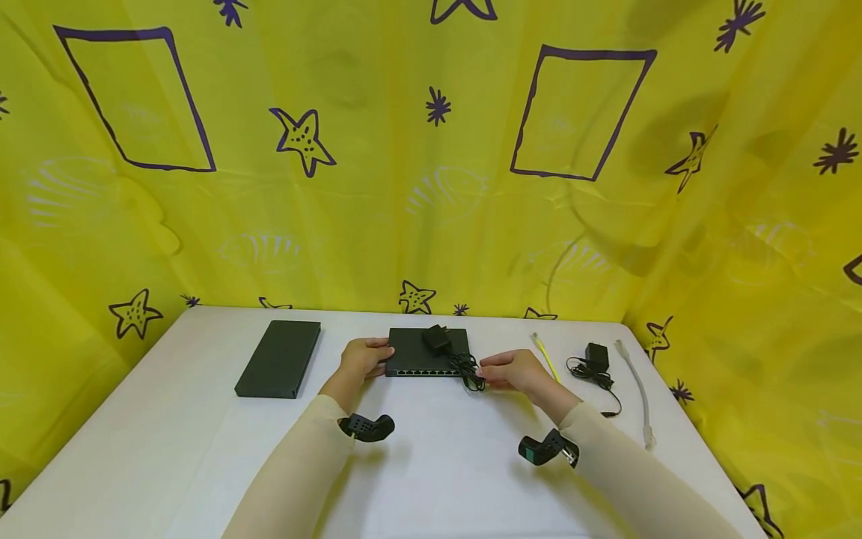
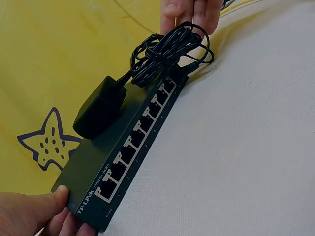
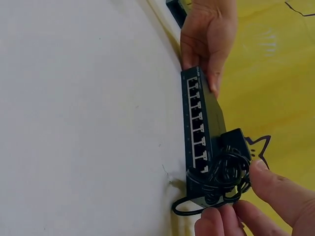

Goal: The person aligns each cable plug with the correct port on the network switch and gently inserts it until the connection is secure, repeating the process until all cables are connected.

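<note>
The TP-Link Ethernet switch (image 1: 407, 346) lies between the hands above the white table (image 1: 444, 464), long axis running left to right; the left hand (image 1: 360, 361) grips its left end, thumb on top, fingers underneath; the right hand (image 1: 520, 372) is nearer the black power adapter's (image 1: 436, 339) coiled cable (image 1: 467, 369) at the other end, thumb and fingers parted around it, though whether they pinch it I cannot tell

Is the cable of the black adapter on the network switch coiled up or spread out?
Coiled up: the left wrist view shows the cable bundled in loops at one end of the network switch, beside the adapter.
</note>
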`<action>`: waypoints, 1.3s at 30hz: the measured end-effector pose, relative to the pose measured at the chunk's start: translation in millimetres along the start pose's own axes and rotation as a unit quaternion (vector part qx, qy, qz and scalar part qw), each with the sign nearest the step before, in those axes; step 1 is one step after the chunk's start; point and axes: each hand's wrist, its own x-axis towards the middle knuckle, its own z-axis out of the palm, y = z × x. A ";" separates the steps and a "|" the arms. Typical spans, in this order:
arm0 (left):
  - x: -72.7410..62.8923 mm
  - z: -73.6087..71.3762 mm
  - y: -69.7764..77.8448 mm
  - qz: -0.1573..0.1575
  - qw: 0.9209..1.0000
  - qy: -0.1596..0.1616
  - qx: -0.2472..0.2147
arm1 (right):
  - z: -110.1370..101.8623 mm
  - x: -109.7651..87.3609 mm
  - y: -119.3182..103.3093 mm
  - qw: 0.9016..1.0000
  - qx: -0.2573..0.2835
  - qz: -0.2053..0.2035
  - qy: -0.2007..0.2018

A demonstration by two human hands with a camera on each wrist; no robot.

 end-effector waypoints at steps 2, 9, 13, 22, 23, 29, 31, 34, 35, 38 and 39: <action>0.5 0.0 -0.7 0.001 1.000 0.001 0.002 | 2.9 0.1 2.4 1.000 0.007 0.001 0.000; 2.4 1.1 -1.9 -0.001 1.000 0.000 0.000 | 8.1 2.2 8.9 1.000 -0.002 -0.003 0.011; 1.9 1.2 -1.3 -0.001 1.000 0.000 0.004 | 8.1 3.7 8.7 1.000 -0.013 -0.006 0.018; -1.2 0.0 -0.9 0.004 1.000 -0.002 -0.001 | 7.9 7.7 0.9 0.998 -0.057 -0.013 0.035; -1.6 0.0 -0.8 0.004 1.000 -0.003 -0.001 | 8.2 8.1 -0.3 0.997 -0.061 -0.014 0.038; -5.4 0.1 0.2 0.010 1.000 -0.003 -0.004 | 10.2 11.1 -8.4 0.996 -0.075 -0.018 0.044; -7.3 -0.2 0.8 0.013 1.000 -0.003 -0.006 | 10.7 12.7 -10.8 0.996 -0.080 -0.021 0.043; -8.2 -1.1 1.5 0.013 1.000 -0.003 -0.006 | 12.2 15.7 -14.5 0.994 -0.095 -0.027 0.044; -7.9 -1.1 1.7 0.012 1.000 -0.002 -0.006 | 13.0 16.7 -15.7 0.994 -0.099 -0.029 0.044; -7.9 -1.0 2.3 0.007 1.000 0.000 -0.006 | 15.7 20.2 -18.3 0.993 -0.109 -0.035 0.041; -8.5 -0.9 2.7 0.008 1.000 0.000 -0.006 | 16.6 21.2 -19.2 0.993 -0.109 -0.036 0.039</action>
